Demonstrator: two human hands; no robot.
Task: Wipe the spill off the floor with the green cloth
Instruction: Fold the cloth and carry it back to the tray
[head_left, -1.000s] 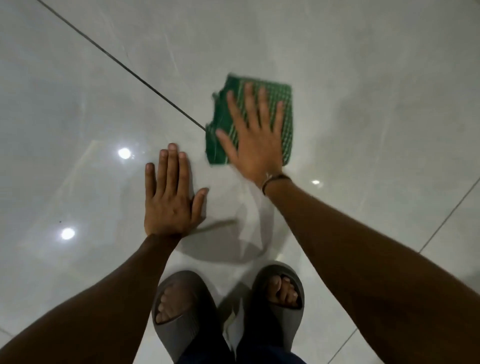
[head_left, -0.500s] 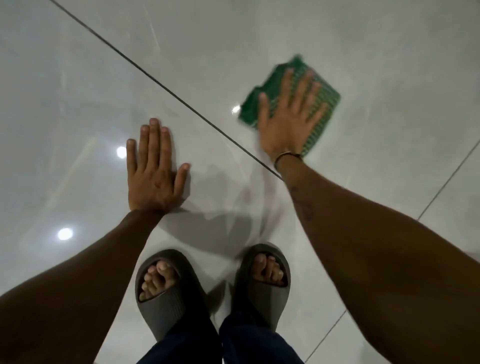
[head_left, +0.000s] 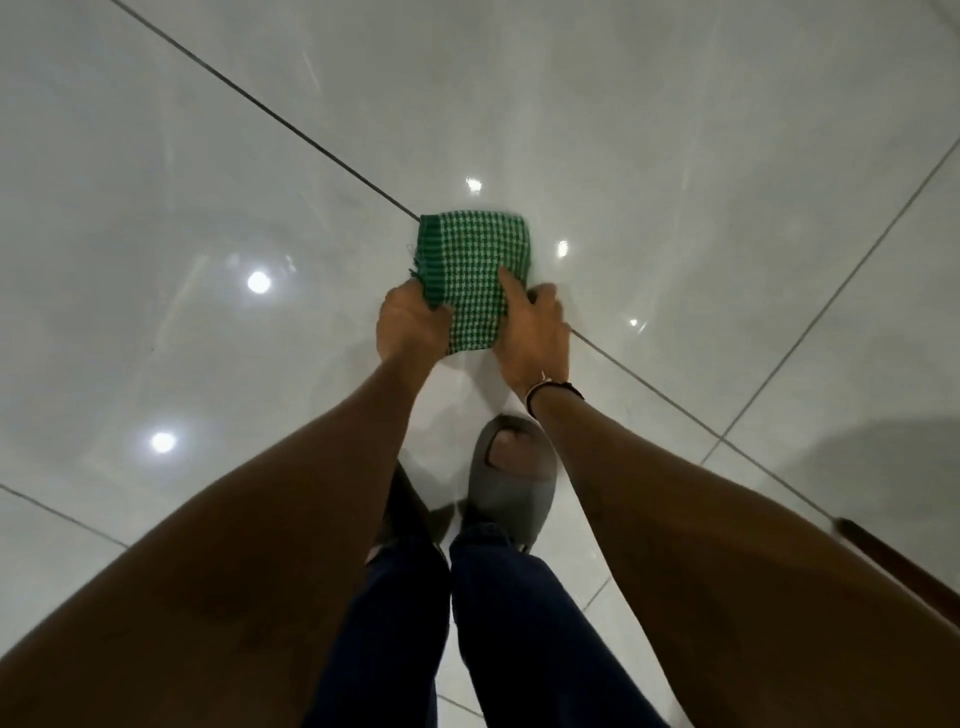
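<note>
The green and white checked cloth (head_left: 475, 270) is folded and held up off the glossy white tiled floor (head_left: 675, 156), in the middle of the head view. My left hand (head_left: 408, 322) grips its lower left edge. My right hand (head_left: 530, 327), with a bracelet at the wrist, grips its lower right edge, one finger lying on the cloth's face. No spill can be made out on the shiny tiles; only light reflections show.
My feet in grey slippers (head_left: 511, 478) stand just below the hands, with dark trousers (head_left: 519, 623) under them. Dark grout lines (head_left: 291, 130) cross the floor diagonally. A dark wooden edge (head_left: 898, 566) shows at the lower right.
My right hand was sliding the cloth flat over the floor while my left hand pressed on the tile. Now both hands have lifted and hold the cloth, and the view is higher.
</note>
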